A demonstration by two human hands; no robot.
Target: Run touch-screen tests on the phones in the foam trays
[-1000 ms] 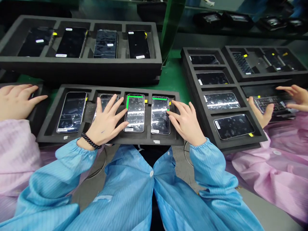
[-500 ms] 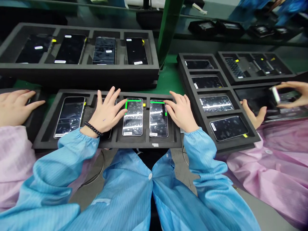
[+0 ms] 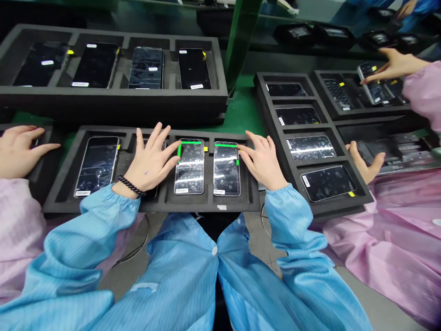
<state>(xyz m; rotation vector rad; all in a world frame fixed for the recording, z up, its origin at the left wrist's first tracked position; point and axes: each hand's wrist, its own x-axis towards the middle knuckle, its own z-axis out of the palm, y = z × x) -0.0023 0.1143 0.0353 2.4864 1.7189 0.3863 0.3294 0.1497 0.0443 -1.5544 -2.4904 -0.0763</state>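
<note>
A black foam tray [image 3: 220, 208] with phones in its slots lies before me. My left hand [image 3: 149, 158], a dark braided band at its wrist, is spread open over the second slot and hides most of that phone. Its index finger and thumb are at the left edge of a lit phone [image 3: 189, 172] showing green bars along its top and left side. Fingers apart, my right hand [image 3: 263, 158] has a fingertip at the upper right edge of the other lit phone [image 3: 226, 177], which shows a green top bar and a small green block. A dark-screened phone [image 3: 97, 165] rests in the leftmost slot.
Behind is a stacked foam tray [image 3: 138, 91] of phones. More phone trays [image 3: 292, 179] stand on the right. A green post [image 3: 243, 41] rises at the back. Co-workers' hands [image 3: 25, 149] are at the left and, holding a phone [image 3: 370, 85], at the right.
The right-hand co-worker's hand has moved up and away with a phone, over the far right tray. My right hand has shifted slightly right; my left hand stays at the same phone.
</note>
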